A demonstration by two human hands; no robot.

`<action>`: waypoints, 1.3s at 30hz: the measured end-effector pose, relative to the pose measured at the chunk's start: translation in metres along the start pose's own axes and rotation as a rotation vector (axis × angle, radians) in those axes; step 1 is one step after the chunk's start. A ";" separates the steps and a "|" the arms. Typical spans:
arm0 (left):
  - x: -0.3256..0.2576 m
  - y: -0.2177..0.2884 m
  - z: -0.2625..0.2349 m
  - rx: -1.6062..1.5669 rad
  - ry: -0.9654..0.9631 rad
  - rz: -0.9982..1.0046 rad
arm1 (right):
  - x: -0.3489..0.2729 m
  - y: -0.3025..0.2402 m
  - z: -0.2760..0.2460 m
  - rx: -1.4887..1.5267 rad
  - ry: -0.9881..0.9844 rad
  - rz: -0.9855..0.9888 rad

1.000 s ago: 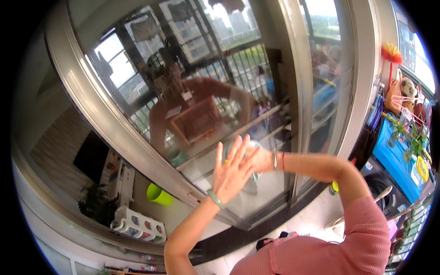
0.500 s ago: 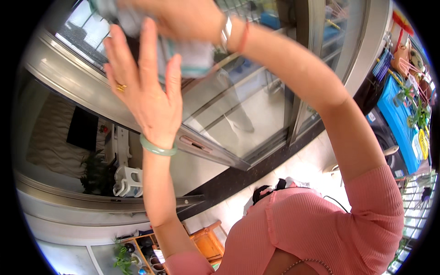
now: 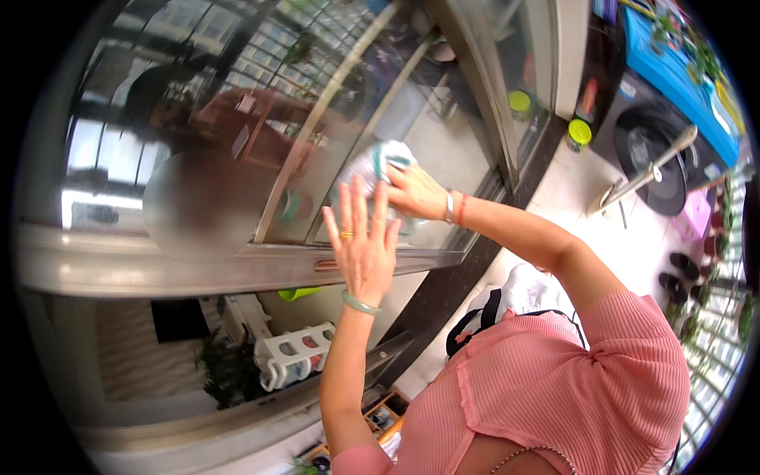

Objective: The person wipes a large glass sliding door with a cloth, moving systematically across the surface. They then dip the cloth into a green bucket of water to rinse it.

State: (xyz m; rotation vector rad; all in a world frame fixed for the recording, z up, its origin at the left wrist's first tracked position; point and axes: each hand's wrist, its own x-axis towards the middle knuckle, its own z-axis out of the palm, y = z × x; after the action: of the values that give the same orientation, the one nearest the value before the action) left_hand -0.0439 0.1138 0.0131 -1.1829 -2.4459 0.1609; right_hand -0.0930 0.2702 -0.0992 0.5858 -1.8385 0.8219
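Note:
My right hand point(image 3: 417, 195) presses a bunched white cloth point(image 3: 366, 168) with green stripes against the glass pane point(image 3: 439, 146) of a sliding door. Its fingers curl over the cloth. Just left of it is my left hand point(image 3: 366, 257), fingers stretched out and spread, holding nothing. That palm faces the door near its metal frame point(image 3: 190, 269); whether it touches cannot be made out. A green bangle point(image 3: 361, 304) circles my left wrist. The glass mirrors my figure and a barred window.
Through the door opening stands a white plastic rack point(image 3: 297, 352) beside a dark plant. To the right are a dark front-loading washing machine point(image 3: 645, 138) under a blue cover point(image 3: 669, 71), a lime-green tub point(image 3: 579, 133), a pole on a stand and a pink stool point(image 3: 693, 215).
My right hand and the cloth have come down the glass, closer to my body. My left hand has also come lower, still spread. The view has shifted, showing more floor and the washing machine.

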 end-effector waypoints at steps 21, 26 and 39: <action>-0.018 0.019 0.145 -0.210 -0.372 0.300 | -0.117 -0.014 0.102 0.324 0.900 1.405; 0.011 0.019 0.067 -0.371 0.055 0.316 | -0.011 -0.022 0.066 0.409 0.757 0.698; 0.108 0.058 0.132 -0.252 -0.138 0.377 | -0.059 0.094 0.011 0.123 1.056 0.998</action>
State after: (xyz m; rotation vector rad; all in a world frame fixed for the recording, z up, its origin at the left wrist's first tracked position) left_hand -0.1161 0.2438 -0.0887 -1.7939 -2.3844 0.0434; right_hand -0.1433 0.3250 -0.1825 -0.7080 -0.9799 1.5023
